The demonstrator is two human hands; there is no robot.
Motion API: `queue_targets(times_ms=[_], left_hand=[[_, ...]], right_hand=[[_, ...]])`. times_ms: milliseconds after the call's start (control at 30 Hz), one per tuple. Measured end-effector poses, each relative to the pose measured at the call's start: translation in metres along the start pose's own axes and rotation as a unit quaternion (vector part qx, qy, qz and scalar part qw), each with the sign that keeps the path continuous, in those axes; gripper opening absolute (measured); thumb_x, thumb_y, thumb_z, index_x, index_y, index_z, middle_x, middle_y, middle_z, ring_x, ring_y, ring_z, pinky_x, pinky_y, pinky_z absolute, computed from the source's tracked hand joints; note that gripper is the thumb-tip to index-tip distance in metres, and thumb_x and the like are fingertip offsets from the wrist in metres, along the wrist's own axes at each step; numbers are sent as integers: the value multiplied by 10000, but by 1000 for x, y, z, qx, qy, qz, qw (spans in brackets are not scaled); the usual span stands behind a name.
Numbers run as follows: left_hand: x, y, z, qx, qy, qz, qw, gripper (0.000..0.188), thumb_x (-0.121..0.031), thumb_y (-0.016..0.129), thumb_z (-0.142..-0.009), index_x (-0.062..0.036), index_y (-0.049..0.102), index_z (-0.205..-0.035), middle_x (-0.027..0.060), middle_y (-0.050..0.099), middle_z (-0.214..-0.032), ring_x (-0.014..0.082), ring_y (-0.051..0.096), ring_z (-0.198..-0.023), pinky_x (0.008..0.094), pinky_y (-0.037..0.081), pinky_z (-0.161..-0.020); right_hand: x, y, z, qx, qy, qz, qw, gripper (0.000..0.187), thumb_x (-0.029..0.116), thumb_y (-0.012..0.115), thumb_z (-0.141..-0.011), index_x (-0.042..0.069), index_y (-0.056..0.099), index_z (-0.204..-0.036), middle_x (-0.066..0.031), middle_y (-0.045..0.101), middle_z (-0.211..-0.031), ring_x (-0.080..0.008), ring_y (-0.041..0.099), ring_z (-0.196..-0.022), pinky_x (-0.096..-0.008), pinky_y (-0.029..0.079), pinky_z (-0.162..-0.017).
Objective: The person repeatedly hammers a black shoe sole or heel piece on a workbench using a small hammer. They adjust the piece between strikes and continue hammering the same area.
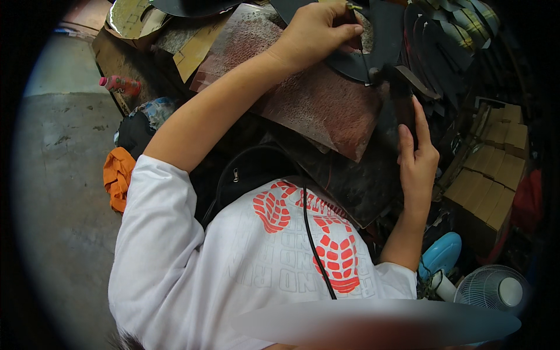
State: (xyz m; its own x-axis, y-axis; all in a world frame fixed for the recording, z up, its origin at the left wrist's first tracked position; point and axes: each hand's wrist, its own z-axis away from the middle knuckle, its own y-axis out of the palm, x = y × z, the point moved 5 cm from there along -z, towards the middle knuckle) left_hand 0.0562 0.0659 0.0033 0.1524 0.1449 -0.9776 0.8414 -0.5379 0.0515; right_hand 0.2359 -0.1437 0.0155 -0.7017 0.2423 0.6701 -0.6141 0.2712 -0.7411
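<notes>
The left hand (326, 32) has its grip pinched on a brown piece (354, 42), seemingly steadying it over the black sheet (348, 65), while the right hand (417, 153) holds a hammer (402, 108) by its handle, head near the sheet.

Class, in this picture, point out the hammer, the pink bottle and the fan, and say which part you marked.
Hammer (401, 98): head view, on its dark handle's upper part.
Bottle (123, 86): head view, on its pink side.
Fan (489, 289): head view, on its wire guard.
</notes>
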Motion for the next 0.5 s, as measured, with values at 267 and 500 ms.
queue_targets(times_ms=[267,500], left_hand=[[19,-2,-1,-51,2,-92,994,197,-117,685,-940,67,702,-1009,146,754,-852,159,754,-760,243,603,-670],[12,3,1,-49,58,-143,987,181,-108,700,-922,42,705,-1024,140,748,-828,159,747,-746,263,594,-664]], right_hand=[[2,0,2,17,-15,-24,999,487,253,613,-1005,229,503,-1479,-195,699,-1203,-320,706,-1080,-394,545,-844],[-17,-1,3,0,-8,-24,1000,478,242,622,-1002,235,523,-1469,-188,705,-1198,-278,717,-1064,-386,552,-832]])
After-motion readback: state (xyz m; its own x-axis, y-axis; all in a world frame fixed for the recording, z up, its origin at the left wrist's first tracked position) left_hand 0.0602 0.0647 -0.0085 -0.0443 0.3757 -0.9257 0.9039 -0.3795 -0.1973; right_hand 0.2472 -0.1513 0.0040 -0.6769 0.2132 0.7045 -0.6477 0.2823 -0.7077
